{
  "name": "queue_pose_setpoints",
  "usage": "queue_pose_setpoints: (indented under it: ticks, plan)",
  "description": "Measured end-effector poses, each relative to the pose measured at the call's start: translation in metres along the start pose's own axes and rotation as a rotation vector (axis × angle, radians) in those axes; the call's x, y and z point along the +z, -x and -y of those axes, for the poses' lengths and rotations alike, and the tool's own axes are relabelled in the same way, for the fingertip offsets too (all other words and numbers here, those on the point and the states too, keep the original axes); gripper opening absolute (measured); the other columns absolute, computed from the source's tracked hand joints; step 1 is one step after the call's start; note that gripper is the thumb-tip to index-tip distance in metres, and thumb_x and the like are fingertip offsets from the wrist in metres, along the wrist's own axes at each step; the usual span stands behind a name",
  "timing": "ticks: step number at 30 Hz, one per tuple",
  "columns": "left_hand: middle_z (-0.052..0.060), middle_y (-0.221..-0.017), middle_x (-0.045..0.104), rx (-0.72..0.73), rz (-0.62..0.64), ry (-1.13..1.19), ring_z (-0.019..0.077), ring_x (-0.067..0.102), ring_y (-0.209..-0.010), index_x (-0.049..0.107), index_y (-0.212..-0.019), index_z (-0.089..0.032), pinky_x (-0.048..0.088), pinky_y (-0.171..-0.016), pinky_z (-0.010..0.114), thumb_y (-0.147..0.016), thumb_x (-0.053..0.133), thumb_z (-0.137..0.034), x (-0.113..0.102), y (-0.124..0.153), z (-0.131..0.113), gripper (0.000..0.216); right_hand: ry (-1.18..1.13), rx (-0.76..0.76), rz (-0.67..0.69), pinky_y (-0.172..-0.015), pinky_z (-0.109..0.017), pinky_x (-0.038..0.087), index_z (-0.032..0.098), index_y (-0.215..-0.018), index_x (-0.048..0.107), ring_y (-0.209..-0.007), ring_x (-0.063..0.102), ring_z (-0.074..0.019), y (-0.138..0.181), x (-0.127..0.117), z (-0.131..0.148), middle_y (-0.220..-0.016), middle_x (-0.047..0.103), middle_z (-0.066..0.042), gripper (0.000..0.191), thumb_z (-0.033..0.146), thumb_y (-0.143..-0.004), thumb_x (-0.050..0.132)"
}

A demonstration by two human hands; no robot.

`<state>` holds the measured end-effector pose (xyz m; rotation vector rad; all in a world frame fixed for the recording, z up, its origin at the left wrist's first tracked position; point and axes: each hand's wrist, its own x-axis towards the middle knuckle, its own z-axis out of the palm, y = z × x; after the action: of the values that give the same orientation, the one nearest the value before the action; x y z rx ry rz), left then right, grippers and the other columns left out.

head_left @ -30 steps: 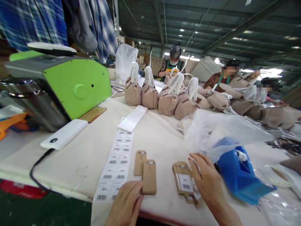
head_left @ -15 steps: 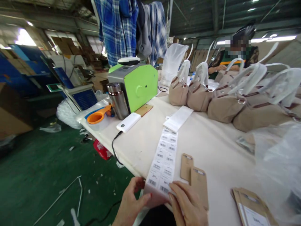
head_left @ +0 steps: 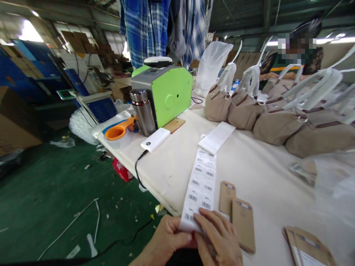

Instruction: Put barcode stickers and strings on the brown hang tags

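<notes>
where the right hand lay by the tag stack a second ago, both hands now meet at the surface edge; left hand and right fingers pinch the label strip end.

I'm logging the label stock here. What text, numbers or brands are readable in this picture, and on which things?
No text reads clearly.
White barcode sticker strip, pinched by left hand and right hand: digits blurred.
Brown card tags: print too small.
White power bank, green machine: no legible brand.
</notes>
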<state>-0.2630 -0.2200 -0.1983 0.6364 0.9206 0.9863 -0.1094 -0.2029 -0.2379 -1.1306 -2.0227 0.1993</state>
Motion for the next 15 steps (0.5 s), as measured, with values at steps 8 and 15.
queue_pose_setpoints:
  ticks: [8,15]
  plan:
    - [0.001,-0.07,0.069,0.008,0.013,-0.142,0.021,0.063,-0.074,0.076,-0.083,-0.016,0.049,-0.082,0.035,-0.064,0.064,-0.02,0.003,-0.008,-0.007,0.022,-0.089,0.042,0.07,-0.078,-0.036,0.048,0.032,-0.102,0.064,-0.096,0.062,-0.0225,-0.009,-0.01,-0.002,-0.105,0.068,-0.001,0.02,0.032,-0.084,0.055]
    - [-0.001,-0.064,0.064,0.118,-0.007,-0.424,0.016,0.059,-0.062,0.073,-0.071,-0.014,0.051,-0.062,0.026,-0.064,0.064,-0.029,-0.018,-0.011,0.008,0.019,-0.126,0.102,0.136,-0.077,-0.033,0.049,0.029,-0.1,0.063,-0.093,0.063,-0.0187,-0.013,-0.011,-0.004,-0.101,0.067,-0.002,0.016,0.027,-0.085,0.057]
